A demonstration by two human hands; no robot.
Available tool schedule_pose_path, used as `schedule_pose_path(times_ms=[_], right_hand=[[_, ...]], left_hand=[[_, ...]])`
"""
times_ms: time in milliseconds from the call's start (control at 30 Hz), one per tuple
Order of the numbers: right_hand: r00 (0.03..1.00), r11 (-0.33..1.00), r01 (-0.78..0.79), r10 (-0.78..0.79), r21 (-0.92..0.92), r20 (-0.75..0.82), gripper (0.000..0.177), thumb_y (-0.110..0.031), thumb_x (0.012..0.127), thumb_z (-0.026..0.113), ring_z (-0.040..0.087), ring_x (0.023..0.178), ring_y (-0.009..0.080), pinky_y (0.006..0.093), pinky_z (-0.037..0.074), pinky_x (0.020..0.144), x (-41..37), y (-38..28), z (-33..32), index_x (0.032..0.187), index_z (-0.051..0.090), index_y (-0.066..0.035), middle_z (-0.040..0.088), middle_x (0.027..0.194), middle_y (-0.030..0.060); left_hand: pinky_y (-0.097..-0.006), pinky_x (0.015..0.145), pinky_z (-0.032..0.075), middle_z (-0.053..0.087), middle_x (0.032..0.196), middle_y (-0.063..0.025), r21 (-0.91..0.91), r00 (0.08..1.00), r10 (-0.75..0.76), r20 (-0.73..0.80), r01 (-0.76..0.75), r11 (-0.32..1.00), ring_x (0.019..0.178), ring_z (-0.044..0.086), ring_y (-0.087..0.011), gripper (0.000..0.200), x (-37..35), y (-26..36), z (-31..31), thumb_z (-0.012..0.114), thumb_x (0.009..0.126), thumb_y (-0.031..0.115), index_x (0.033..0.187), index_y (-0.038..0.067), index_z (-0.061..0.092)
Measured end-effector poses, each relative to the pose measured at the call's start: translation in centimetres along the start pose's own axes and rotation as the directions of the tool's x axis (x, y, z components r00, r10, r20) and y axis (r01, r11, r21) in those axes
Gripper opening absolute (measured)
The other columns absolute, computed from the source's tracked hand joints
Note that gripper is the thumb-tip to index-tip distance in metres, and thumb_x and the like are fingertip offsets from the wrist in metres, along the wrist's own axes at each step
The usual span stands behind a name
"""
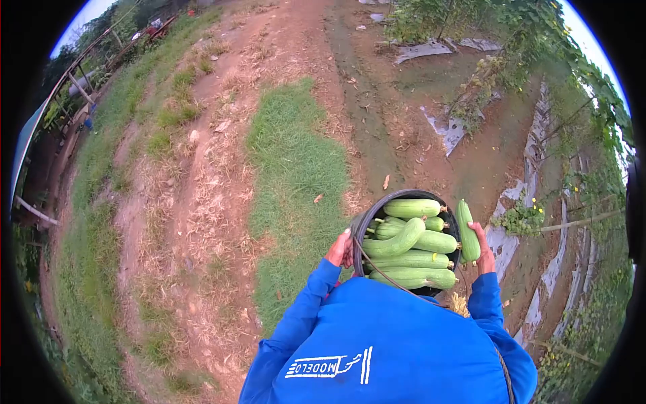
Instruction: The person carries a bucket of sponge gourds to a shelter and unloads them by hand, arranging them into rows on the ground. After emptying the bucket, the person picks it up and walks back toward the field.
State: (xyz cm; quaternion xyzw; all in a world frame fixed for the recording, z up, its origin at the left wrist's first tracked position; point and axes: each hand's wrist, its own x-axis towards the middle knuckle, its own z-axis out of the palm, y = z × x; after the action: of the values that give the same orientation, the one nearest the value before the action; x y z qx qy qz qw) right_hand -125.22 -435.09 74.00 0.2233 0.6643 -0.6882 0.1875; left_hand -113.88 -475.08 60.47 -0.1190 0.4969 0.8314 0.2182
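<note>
A black bucket (367, 220) full of several green gourds (410, 259) hangs in front of my chest against my blue shirt. My left hand (341, 250) grips the bucket's left rim. On the right side, my right hand (482, 250) is closed around one more green gourd (468, 231), held upright just outside the bucket's right rim. A thin cord runs from the bucket up across my shirt.
I stand on a dirt path with grass strips (296, 168) running ahead. Vine rows on plastic-mulched beds (538, 135) and stakes line the right side. A fence and structures (74, 87) lie far left.
</note>
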Motion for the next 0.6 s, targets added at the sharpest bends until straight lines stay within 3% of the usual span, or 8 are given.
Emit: schedule_pose_path(times_ms=[100, 200, 267, 467, 533, 600], right_hand=[[0.998, 0.997, 0.052, -0.05, 0.05, -0.034, 0.066, -0.05, 0.065, 0.073, 0.059, 0.069, 0.0198, 0.0309, 0.047, 0.06, 2.9, -3.9, 3.8, 0.108, 0.059, -0.002, 0.061, 0.088, 0.0093], [0.988, 0.994, 0.065, -0.052, 0.091, -0.144, 0.069, -0.051, 0.064, 0.073, 0.059, 0.07, 0.0204, 0.0316, 0.048, 0.061, 5.9, -7.4, 7.9, 0.11, 0.059, -0.002, 0.06, 0.089, 0.0104], [0.997, 0.989, 0.042, -0.033, 0.141, -0.066, 0.071, -0.052, 0.064, 0.074, 0.059, 0.072, 0.0208, 0.0332, 0.049, 0.062, 11.7, -7.8, 9.4, 0.113, 0.058, -0.003, 0.06, 0.092, 0.012], [0.994, 0.995, -0.044, 0.052, 0.089, -0.094, 0.065, -0.049, 0.066, 0.074, 0.06, 0.075, 0.0194, 0.0329, 0.049, 0.063, 27.7, -13.1, 19.3, 0.114, 0.06, -0.008, 0.062, 0.097, 0.0086], [0.988, 0.973, 0.151, -0.15, 0.174, -0.02, 0.064, -0.048, 0.067, 0.073, 0.06, 0.077, 0.0198, 0.0323, 0.049, 0.064, 34.8, -15.1, 23.4, 0.116, 0.059, -0.008, 0.062, 0.1, 0.0092], [0.997, 0.997, -0.017, 0.021, 0.072, -0.067, 0.066, -0.052, 0.067, 0.071, 0.061, 0.078, 0.0196, 0.0324, 0.049, 0.063, 36.5, -19.6, 26.9, 0.113, 0.06, -0.005, 0.063, 0.098, 0.0093]], left_hand=[[-0.0228, 0.043, 0.035, 0.055, 0.055, -0.0016, 0.123, 1.0, -0.018, 0.013, 0.017, 0.992, 0.044, 0.045, -0.0098, 0.074, 5.2, 6.6, -4.2, 0.022, 0.087, 0.069, 0.088, 0.008, 0.064], [-0.023, 0.042, 0.035, 0.055, 0.055, -0.0033, 0.175, 0.997, 0.069, 0.036, -0.075, 0.982, 0.043, 0.045, -0.0114, 0.075, 9.7, 12.5, -5.8, 0.021, 0.087, 0.068, 0.088, 0.006, 0.064], [-0.023, 0.042, 0.035, 0.054, 0.054, -0.0033, 0.108, 0.996, 0.083, 0.023, -0.085, 0.991, 0.043, 0.045, -0.0121, 0.076, 12.7, 15.6, -8.6, 0.021, 0.088, 0.068, 0.089, 0.005, 0.063], [-0.0261, 0.04, 0.037, 0.055, 0.054, -0.0058, 0.029, 0.997, 0.057, -0.06, -0.056, 0.998, 0.04, 0.046, -0.0155, 0.073, 26.1, 22.0, -18.6, 0.022, 0.086, 0.067, 0.083, 0.005, 0.061], [-0.0271, 0.041, 0.039, 0.054, 0.054, -0.0052, -0.073, 1.0, 0.022, -0.01, -0.022, 0.997, 0.043, 0.048, -0.0162, 0.072, 30.0, 27.1, -21.7, 0.023, 0.086, 0.067, 0.08, 0.006, 0.06], [-0.0271, 0.045, 0.04, 0.055, 0.058, -0.0039, -0.027, 0.999, 0.001, -0.055, -0.002, 1.0, 0.048, 0.051, -0.016, 0.073, 31.7, 31.5, -24.5, 0.025, 0.084, 0.071, 0.076, 0.007, 0.058]])
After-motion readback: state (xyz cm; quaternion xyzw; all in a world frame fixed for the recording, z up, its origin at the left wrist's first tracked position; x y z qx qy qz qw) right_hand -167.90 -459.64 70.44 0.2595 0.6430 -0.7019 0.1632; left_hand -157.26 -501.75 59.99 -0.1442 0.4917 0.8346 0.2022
